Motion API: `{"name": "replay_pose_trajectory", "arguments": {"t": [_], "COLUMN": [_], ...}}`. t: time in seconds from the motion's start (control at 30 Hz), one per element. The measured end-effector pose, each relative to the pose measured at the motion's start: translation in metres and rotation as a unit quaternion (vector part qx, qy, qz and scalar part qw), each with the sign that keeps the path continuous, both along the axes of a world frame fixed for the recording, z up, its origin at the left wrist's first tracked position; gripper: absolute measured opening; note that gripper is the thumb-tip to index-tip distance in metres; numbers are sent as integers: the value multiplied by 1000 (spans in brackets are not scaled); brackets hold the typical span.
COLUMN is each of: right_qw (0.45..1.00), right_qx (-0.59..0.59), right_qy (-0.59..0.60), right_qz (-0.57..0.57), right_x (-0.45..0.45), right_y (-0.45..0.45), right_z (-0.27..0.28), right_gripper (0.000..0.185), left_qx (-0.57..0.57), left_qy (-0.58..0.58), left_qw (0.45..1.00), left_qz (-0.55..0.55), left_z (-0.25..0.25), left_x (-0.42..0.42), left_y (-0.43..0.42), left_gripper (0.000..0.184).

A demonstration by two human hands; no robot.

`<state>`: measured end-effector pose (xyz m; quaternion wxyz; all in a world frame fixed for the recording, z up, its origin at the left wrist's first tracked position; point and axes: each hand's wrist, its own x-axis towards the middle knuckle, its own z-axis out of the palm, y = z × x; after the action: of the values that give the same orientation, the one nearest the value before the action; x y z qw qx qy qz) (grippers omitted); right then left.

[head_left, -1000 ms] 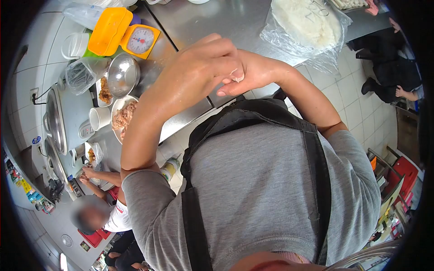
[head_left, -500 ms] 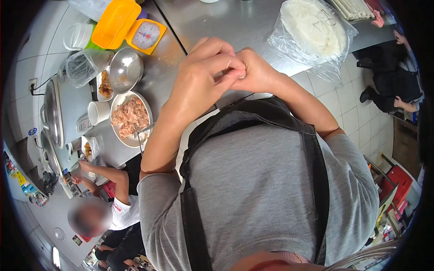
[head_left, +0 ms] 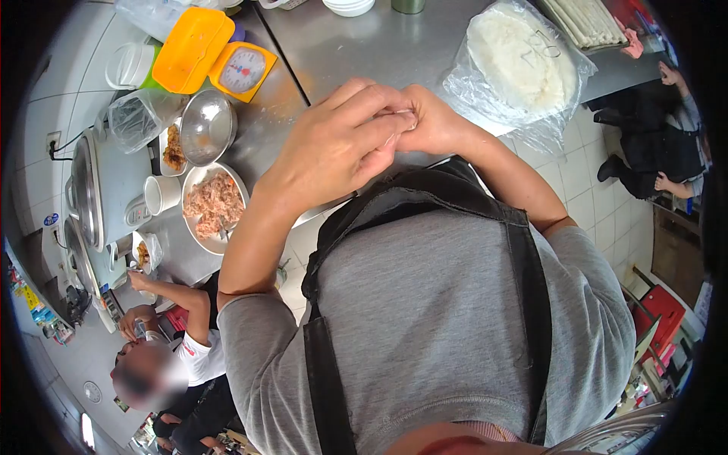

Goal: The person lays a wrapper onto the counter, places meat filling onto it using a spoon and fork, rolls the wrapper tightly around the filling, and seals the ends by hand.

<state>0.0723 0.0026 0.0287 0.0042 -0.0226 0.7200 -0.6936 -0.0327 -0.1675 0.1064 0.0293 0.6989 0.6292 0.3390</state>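
My left hand (head_left: pixel 340 144) and my right hand (head_left: pixel 432 120) meet above the front of the steel table. The left fingers are bent and pressed together against the curled right fingers. Whatever lies between them is hidden; a little whitish matter shows at the fingertips. Beside my left forearm is a white bowl (head_left: pixel 191 231) of pinkish minced filling (head_left: pixel 212 199), with a metal utensil partly in it. Beyond my right hand, a round mass of white rice (head_left: pixel 523 57) lies in a clear plastic bag (head_left: pixel 464 95).
A metal bowl (head_left: pixel 208 127), a white cup (head_left: pixel 162 195), a plate of browned food (head_left: pixel 174 148) and an orange scale (head_left: pixel 243 70) with a yellow tub (head_left: pixel 193 44) stand at the left. A co-worker (head_left: pixel 201 353) is at lower left; another person (head_left: pixel 660 144) is at right.
My left hand has turned slightly and its fingers have closed further against my right hand. The view has shifted a little, and the co-worker's hand has moved up near the face.
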Motion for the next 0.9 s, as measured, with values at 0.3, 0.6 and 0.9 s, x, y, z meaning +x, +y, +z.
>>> {"name": "replay_pose_trajectory", "arguments": {"t": [0.3, 0.6, 0.9], "right_qw": [997, 951, 854], "right_qx": [-64, -302, -449], "right_qy": [-39, -2, 112], "right_qz": [20, -60, -238], "right_x": [9, 32, 47], "right_y": [49, 130, 219], "right_z": [4, 8, 5], "right_gripper": [12, 20, 38], "left_qx": [-32, 29, -209], "left_qy": [47, -549, -504], "left_qw": [998, 835, 820], "left_qz": [2, 33, 175], "left_z": [11, -80, -109], "left_x": [5, 42, 95], "left_y": [60, 145, 240], "left_gripper": [22, 69, 28]}}
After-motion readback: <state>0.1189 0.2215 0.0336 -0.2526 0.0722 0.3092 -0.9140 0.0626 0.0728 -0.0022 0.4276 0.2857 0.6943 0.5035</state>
